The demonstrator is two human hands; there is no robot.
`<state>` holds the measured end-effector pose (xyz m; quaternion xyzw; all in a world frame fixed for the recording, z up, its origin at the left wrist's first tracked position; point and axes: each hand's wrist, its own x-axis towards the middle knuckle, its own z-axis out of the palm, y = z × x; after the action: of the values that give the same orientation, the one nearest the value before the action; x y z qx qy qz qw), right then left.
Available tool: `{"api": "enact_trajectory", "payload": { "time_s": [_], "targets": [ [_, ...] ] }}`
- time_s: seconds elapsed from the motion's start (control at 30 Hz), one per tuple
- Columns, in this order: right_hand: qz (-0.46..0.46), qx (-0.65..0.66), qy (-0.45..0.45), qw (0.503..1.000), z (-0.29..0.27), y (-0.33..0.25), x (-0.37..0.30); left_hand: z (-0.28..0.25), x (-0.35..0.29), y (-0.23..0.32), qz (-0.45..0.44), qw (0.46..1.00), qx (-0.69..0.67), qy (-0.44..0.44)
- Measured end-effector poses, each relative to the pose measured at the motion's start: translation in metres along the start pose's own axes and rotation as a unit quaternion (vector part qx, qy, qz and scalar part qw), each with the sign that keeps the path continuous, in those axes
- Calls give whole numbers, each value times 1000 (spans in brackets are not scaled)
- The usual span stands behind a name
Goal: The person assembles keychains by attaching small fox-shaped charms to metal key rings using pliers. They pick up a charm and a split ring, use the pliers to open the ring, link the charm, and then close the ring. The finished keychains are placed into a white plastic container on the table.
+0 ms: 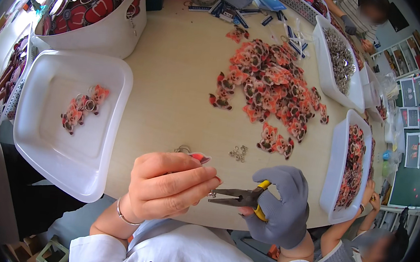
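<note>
Pinched in my bare left hand (167, 185) is a small printed character charm; only its red-and-white end (200, 157) shows above the fingers. My right hand (286, 204), in a grey glove with bare fingertips, grips pliers (236, 197) with yellow-and-black handles. Their slightly parted jaws point left and meet my left fingertips, where a tiny metal bit sits at the upper jaw. Just beyond my hands lie a metal key ring (183, 149), partly hidden, and a small cluster of metal rings (238, 153). Farther off spreads a big heap of orange-and-red fox-like charms (270, 81).
A white tray (124, 72) at left holds a few charms with rings. Behind it stands a white tub (97, 42) of red pieces. On the right are a bin of metal hardware (338, 57) and a bin of charms (352, 165). Co-workers sit at both sides.
</note>
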<state>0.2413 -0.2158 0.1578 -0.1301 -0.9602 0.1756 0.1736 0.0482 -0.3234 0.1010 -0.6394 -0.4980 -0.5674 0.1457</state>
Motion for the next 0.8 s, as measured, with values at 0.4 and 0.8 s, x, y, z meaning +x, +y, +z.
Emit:
{"api": "enact_trajectory", "payload": {
  "time_s": [0.4, 0.8],
  "targets": [
    [-16, -37, 22, 999, 5, -4, 0, 2, 1, 2, -26, 1000, -9, 4],
    [-55, -73, 7, 996, 17, 5, -10, -6, -2, 2, -29, 998, 4, -47]
  ]
}}
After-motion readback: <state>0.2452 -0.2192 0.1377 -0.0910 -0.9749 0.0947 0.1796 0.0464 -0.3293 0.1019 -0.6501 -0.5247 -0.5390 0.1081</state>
